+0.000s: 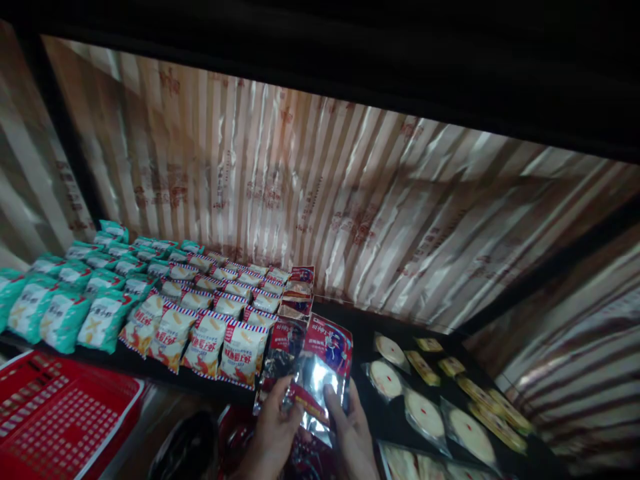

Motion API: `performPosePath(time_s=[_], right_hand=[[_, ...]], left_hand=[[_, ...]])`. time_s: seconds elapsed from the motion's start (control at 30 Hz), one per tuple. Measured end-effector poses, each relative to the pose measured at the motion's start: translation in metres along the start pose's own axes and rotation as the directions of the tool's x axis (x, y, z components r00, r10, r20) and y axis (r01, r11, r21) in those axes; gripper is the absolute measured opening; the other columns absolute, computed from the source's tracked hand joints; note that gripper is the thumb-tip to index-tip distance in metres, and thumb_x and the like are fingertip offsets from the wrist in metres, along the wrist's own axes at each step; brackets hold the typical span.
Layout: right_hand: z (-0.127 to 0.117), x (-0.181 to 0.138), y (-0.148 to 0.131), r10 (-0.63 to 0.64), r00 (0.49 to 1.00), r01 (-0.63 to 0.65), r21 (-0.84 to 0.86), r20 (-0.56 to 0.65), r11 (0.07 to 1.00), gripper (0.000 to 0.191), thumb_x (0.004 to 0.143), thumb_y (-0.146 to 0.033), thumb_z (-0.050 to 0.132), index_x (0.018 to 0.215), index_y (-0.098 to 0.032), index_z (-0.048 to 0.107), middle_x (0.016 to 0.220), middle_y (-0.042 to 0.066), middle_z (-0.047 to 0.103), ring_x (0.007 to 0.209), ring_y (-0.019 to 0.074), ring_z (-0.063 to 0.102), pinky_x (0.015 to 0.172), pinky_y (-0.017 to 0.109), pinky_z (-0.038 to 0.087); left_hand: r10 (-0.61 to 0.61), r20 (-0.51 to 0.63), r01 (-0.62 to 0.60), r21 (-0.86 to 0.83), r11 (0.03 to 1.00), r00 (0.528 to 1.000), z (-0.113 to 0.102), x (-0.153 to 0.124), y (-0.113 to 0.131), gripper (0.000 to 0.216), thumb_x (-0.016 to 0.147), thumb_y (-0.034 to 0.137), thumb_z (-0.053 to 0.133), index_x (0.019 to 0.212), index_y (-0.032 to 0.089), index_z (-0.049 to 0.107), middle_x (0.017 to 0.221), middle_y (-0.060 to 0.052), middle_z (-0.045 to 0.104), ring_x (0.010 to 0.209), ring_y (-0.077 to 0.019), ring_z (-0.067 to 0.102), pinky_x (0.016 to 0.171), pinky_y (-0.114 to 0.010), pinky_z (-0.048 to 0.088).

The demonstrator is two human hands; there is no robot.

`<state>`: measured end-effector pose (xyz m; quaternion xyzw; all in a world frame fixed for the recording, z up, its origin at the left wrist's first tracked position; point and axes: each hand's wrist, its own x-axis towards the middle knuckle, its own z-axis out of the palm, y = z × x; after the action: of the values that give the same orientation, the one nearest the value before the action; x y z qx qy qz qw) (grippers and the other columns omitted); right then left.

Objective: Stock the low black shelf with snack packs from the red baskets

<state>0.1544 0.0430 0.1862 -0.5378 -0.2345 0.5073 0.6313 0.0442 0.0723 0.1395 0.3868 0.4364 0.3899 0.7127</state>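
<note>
Both hands hold shiny red-and-silver snack packets (323, 363) at the front edge of a dark shelf (360, 320). My left hand (273, 433) grips the lower left of the packets, fingers curled round them. My right hand (350, 433) pinches the lower right side, thumb on the foil. More packets of the same red kind (299, 290) stand in a row just behind. Left of them are rows of red-white-blue snack bags (210, 320).
Teal snack bags (65, 293) fill the shelf's left end. Clear packs of round white cakes (425, 413) and small yellow bars (450, 367) lie on the right. A red plastic basket (55, 420) sits at lower left. Striped paper (300, 180) lines the back wall.
</note>
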Motion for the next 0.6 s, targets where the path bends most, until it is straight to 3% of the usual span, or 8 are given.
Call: performPosePath(time_s=[0.1,0.17,0.23,0.3,0.43,0.6], right_hand=[[0.002,0.018,-0.006,-0.047,0.999,0.045,-0.094,-0.025,0.995,0.071,0.067,-0.044,0.071,0.128,-0.027,0.040,0.107,0.005,0.067,0.093,0.0237,0.064,0.077,0.033,0.052],[0.005,0.036,-0.012,-0.088,0.996,0.083,-0.140,-0.032,0.987,0.070,0.067,-0.044,0.070,0.128,-0.025,0.041,0.106,0.006,0.067,0.091,0.0237,0.065,0.077,0.034,0.052],[0.009,0.056,-0.019,-0.127,0.991,0.119,-0.167,-0.036,0.979,0.072,0.066,-0.043,0.070,0.130,-0.025,0.040,0.105,0.006,0.067,0.087,0.0233,0.065,0.076,0.035,0.053],[0.016,0.079,-0.025,-0.167,0.986,0.159,-0.206,-0.022,0.966,0.074,0.066,-0.042,0.069,0.131,-0.023,0.039,0.103,0.005,0.067,0.088,0.0228,0.064,0.078,0.036,0.052],[0.035,0.124,-0.033,-0.269,0.962,0.267,-0.356,0.046,0.895,0.070,0.069,-0.040,0.063,0.131,-0.019,0.039,0.107,0.008,0.066,0.092,0.0233,0.063,0.083,0.037,0.049],[0.052,0.163,-0.032,-0.397,0.914,0.359,-0.619,0.083,0.699,0.066,0.069,-0.033,0.057,0.130,-0.015,0.042,0.118,0.011,0.061,0.107,0.0240,0.058,0.093,0.036,0.042]], left_hand=[[0.030,-0.042,-0.025,0.100,0.995,0.999,0.001,0.010,0.009,0.062,0.070,0.032,0.060,0.126,0.016,0.039,0.098,-0.008,0.063,0.058,-0.0128,0.060,0.056,-0.025,0.048],[0.151,-0.073,-0.134,0.204,0.970,0.986,0.001,0.010,0.015,0.061,0.072,0.023,0.055,0.130,0.017,0.036,0.116,-0.012,0.058,0.084,-0.0189,0.063,0.069,-0.028,0.051],[0.330,-0.074,-0.283,0.363,0.888,0.941,0.001,0.008,0.021,0.059,0.074,0.017,0.049,0.132,0.020,0.039,0.132,-0.012,0.047,0.112,-0.0226,0.052,0.088,-0.032,0.047],[0.459,-0.012,-0.384,0.528,0.757,0.888,0.002,0.009,0.027,0.054,0.074,0.013,0.046,0.128,0.022,0.046,0.140,-0.009,0.039,0.127,-0.0233,0.038,0.102,-0.036,0.037],[0.536,0.090,-0.429,0.715,0.552,0.840,0.008,0.024,0.037,0.050,0.073,0.012,0.046,0.122,0.019,0.054,0.145,-0.008,0.031,0.136,-0.0268,0.021,0.111,-0.044,0.025],[0.550,0.097,-0.410,0.775,0.481,0.830,0.014,0.054,0.043,0.052,0.072,0.011,0.045,0.124,0.013,0.052,0.144,-0.011,0.033,0.138,-0.0271,0.017,0.112,-0.047,0.022]])
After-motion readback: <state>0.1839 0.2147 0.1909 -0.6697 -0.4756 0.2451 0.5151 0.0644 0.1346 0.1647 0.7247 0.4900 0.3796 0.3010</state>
